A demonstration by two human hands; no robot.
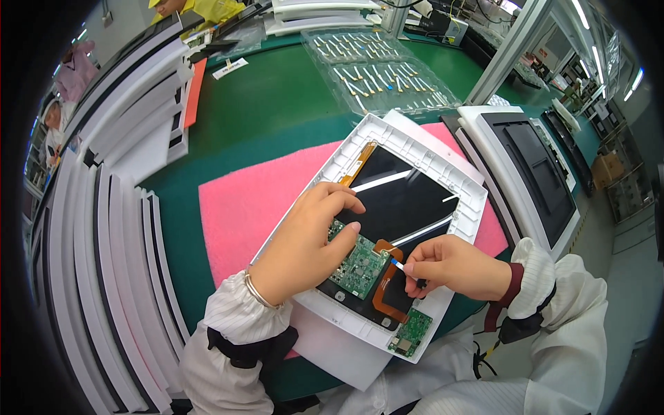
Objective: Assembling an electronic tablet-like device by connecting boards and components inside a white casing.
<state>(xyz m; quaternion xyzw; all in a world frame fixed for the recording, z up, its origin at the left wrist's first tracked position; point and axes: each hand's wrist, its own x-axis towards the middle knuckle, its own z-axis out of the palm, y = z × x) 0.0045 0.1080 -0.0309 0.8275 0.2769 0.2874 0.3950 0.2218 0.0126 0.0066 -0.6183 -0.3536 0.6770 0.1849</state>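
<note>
On pink foam (238, 214), ribbed white casing (473, 196), left hand (304, 242) spread, right hand (456, 267) pinching blue-tipped strip (397, 263)

No legible text or signs

The counter (235, 114) is green, the mat (238, 207) pink, the housing (477, 196) white, the larger circuit board (363, 266) green, the ribbon cable (379, 296) orange-brown.

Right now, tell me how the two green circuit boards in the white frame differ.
Size: the larger board outsizes the smaller board.
Place: the larger board lies by the left hand; the smaller board sits at the near corner of the white frame.
Cover: the left hand partly hides the larger board; no hand covers the smaller board.
Both are green.
</note>
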